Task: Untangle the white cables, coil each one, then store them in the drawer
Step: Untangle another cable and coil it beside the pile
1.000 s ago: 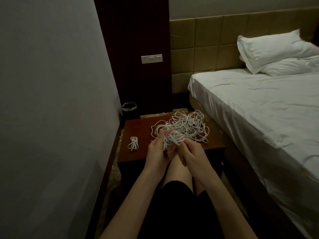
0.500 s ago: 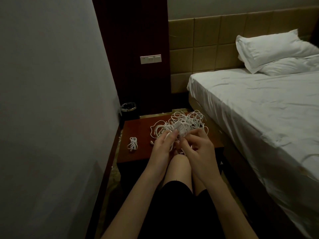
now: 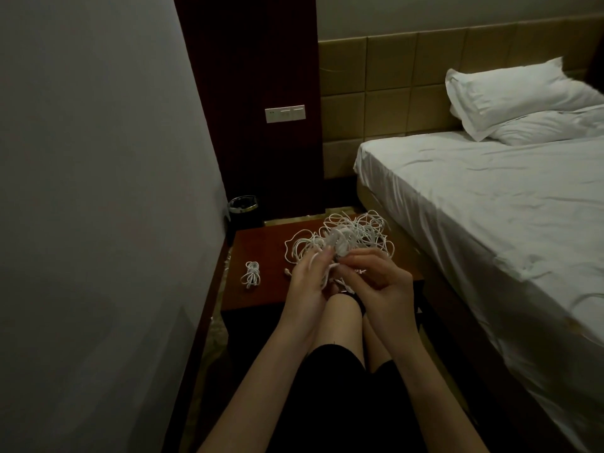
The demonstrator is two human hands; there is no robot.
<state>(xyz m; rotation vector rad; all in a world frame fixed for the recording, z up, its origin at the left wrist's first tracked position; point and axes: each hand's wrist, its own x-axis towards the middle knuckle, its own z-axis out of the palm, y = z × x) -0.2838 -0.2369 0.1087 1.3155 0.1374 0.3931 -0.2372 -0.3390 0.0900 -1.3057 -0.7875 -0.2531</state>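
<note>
The tangled white cables point(image 3: 346, 237) are pinched by both hands' fingers point(image 3: 359, 256) (to free one strand) above the dark red-brown wooden bench point(image 3: 261, 243).

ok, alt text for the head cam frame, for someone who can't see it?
A seated person's left hand and right hand hold strands of a tangled pile of white cables over a dark wooden bedside table. One coiled cable lies apart on the table's left side, and a white-sheeted bed stands to the right.

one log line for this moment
stage: untangling | left hand: holds cable tangle | right hand: pinches strand | coiled cable: on nightstand
</note>
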